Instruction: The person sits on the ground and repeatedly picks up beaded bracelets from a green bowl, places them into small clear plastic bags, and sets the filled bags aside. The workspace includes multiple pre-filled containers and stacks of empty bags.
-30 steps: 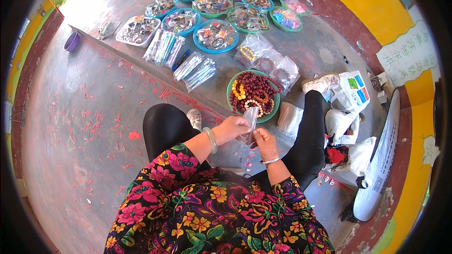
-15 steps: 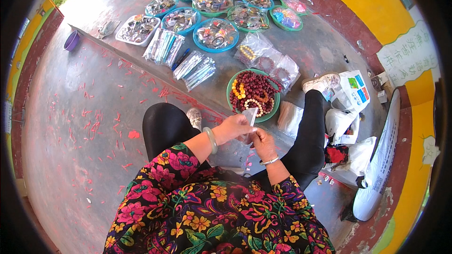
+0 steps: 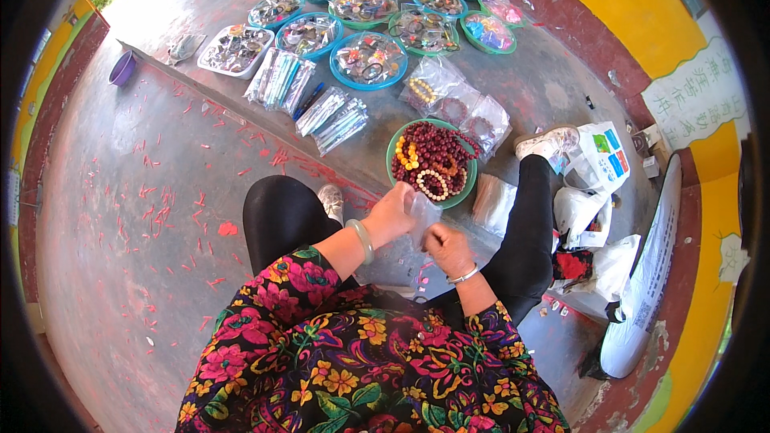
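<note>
Just off the near rim of the green bowl (image 3: 472, 179), a clear plastic bag (image 3: 423, 212) is being held: its left side is clamped by the left hand (image 3: 390, 216), its right edge pinched by the right hand (image 3: 451, 251); dark red beads (image 3: 439, 144) are heaped in the bowl.

The bag (image 3: 423, 215) is thin, filmy plastic; the basin (image 3: 391, 159) smooth plastic; the beads (image 3: 441, 144) glossy; the bracelet (image 3: 464, 275) shiny metal; the shirt (image 3: 377, 361) soft-looking cloth.
</note>
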{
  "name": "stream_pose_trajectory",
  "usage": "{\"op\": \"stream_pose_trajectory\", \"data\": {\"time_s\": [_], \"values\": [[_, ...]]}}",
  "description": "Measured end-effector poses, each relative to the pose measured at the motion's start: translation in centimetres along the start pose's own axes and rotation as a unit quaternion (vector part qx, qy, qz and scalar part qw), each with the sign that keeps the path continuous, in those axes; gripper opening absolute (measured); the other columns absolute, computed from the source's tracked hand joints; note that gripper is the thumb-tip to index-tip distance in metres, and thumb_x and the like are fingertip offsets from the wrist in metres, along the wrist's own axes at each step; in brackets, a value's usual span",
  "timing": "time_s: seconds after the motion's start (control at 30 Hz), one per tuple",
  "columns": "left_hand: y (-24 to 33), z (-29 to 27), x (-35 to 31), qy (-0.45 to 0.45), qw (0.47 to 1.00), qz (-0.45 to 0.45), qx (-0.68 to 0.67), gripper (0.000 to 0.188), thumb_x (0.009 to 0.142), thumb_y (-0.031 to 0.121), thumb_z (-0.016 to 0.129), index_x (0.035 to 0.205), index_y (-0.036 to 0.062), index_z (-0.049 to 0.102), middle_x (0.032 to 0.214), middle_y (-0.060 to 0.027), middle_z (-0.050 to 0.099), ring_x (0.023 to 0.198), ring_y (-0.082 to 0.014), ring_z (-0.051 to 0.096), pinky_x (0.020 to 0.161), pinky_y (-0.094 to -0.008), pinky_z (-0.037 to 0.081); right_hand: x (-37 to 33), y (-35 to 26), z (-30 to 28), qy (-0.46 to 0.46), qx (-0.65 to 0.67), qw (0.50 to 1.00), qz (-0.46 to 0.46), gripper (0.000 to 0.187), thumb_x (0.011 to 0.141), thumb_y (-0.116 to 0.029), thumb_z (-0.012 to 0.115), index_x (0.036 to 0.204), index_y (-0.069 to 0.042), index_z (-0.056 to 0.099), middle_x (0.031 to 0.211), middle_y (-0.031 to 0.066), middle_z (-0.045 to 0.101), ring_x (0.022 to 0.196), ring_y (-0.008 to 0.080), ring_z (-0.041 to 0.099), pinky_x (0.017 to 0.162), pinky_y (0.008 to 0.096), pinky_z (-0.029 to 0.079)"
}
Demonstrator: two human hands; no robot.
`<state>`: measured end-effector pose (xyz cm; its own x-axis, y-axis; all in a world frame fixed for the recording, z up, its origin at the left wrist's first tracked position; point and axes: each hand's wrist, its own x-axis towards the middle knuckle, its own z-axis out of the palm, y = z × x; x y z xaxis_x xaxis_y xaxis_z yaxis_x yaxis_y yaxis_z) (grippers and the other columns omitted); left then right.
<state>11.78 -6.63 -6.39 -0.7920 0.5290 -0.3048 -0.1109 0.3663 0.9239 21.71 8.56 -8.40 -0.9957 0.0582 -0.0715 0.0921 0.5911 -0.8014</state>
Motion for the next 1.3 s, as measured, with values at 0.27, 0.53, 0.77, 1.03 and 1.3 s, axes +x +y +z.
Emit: {"op": "stream_pose_trajectory", "data": {"time_s": [0.27,0.53,0.77,1.03,1.3], "values": [[-2.0,-0.4,0.5,-0.031,0.927,0.263,0.266,0.021,0.067,-0.001,0.050,0.084,0.0019,0.062,0.093,-0.0137,0.057,0.098,-0.0349,0.051,0.084,-0.0393,0.042,0.0,-1.1,-1.4,-0.084,-0.109,0.989,-0.046,0.016,0.075,-0.022,0.054,0.073,-0.006,0.056,0.068,0.0143,0.059,0.065,0.0328,0.058,0.058,0.0391,0.045],[-3.1,1.0,0.3,-0.044,0.944,0.192,0.265,0.020,0.071,0.007,0.050,0.085,0.0033,0.064,0.082,-0.0191,0.061,0.081,-0.0350,0.059,0.073,-0.0435,0.047,0.6,-1.7,-2.3,0.055,-0.105,0.992,0.041,0.017,0.073,-0.023,0.061,0.074,-0.007,0.054,0.069,0.0123,0.059,0.065,0.0323,0.059,0.056,0.0406,0.045],[-2.0,0.2,0.2,-0.001,0.958,0.146,0.246,0.014,0.073,0.008,0.054,0.083,0.0033,0.064,0.078,-0.0166,0.062,0.077,-0.0336,0.060,0.069,-0.0406,0.048,0.3,0.0,-0.5,0.013,-0.234,0.972,0.028,0.013,0.070,-0.011,0.058,0.081,-0.007,0.054,0.075,0.0138,0.061,0.072,0.0333,0.059,0.062,0.0425,0.046],[-2.1,0.3,0.0,-0.012,0.967,0.144,0.212,0.013,0.070,0.007,0.050,0.077,0.0013,0.060,0.082,-0.0222,0.060,0.081,-0.0379,0.058,0.073,-0.0440,0.046,2.3,2.0,-1.9,0.006,-0.179,0.984,0.022,0.011,0.071,-0.012,0.058,0.080,-0.006,0.059,0.075,0.0142,0.062,0.073,0.0322,0.060,0.063,0.0399,0.047],[-2.7,-0.5,0.7,0.005,0.937,0.158,0.311,0.013,0.074,0.011,0.050,0.075,0.0046,0.062,0.070,-0.0157,0.060,0.072,-0.0340,0.060,0.067,-0.0424,0.048,11.6,1.2,-4.5,-0.085,-0.050,0.995,-0.031,0.022,0.074,-0.025,0.061,0.082,-0.004,0.061,0.077,0.0129,0.063,0.074,0.0285,0.060,0.066,0.0356,0.046]]}}
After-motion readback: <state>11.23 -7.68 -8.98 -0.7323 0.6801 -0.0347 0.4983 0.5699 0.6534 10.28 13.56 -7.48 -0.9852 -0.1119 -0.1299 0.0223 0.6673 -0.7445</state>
